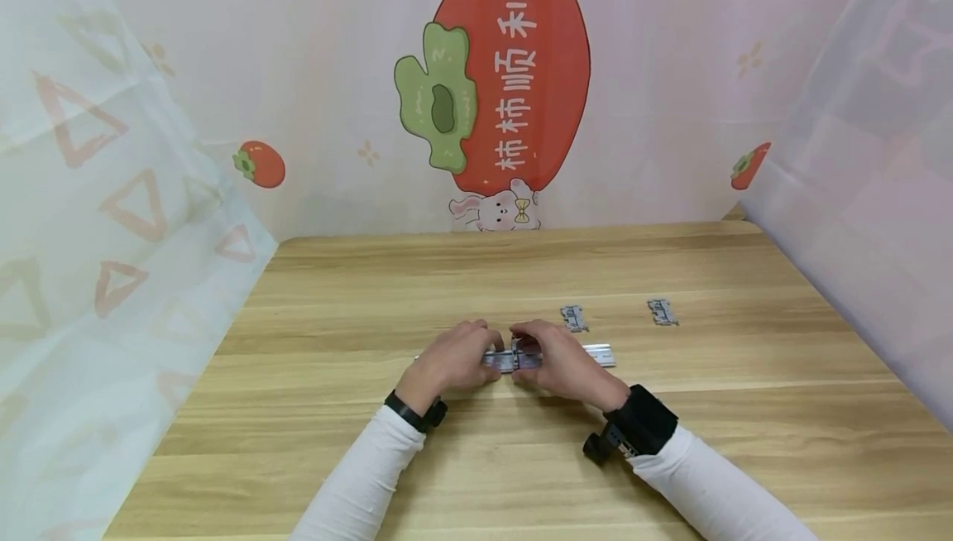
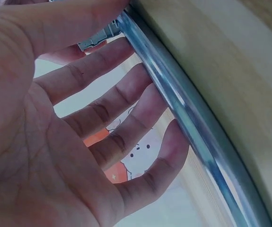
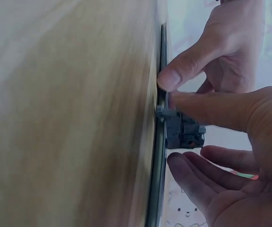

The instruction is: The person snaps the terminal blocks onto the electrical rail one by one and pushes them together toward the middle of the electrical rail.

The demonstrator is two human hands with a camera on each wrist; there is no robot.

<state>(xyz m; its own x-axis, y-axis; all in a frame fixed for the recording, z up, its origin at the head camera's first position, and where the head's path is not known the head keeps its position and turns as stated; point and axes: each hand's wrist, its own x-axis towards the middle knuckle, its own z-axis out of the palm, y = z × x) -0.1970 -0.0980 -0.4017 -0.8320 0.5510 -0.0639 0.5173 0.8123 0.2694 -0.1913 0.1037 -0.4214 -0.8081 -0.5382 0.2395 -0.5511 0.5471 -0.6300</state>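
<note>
A slotted metal DIN rail (image 1: 600,355) lies crosswise on the table, its middle partly covered by both hands. A grey DIN-rail terminal block (image 3: 185,133) stands upright on it, also visible between the hands in the head view. My left hand (image 1: 457,357) holds the rail just left of the block; in the left wrist view its fingertips (image 2: 176,135) press along one side of the rail. Around the block curls my right hand (image 1: 564,363), with the thumb against the block and the fingers on its far side. The thumb hides part of the block in the right wrist view.
Two more grey terminal blocks lie flat on the wooden table (image 1: 298,442) behind the rail: one block (image 1: 574,318) close to the right hand, another block (image 1: 662,312) farther right. Printed cloth (image 1: 335,111) hangs at the back and both sides.
</note>
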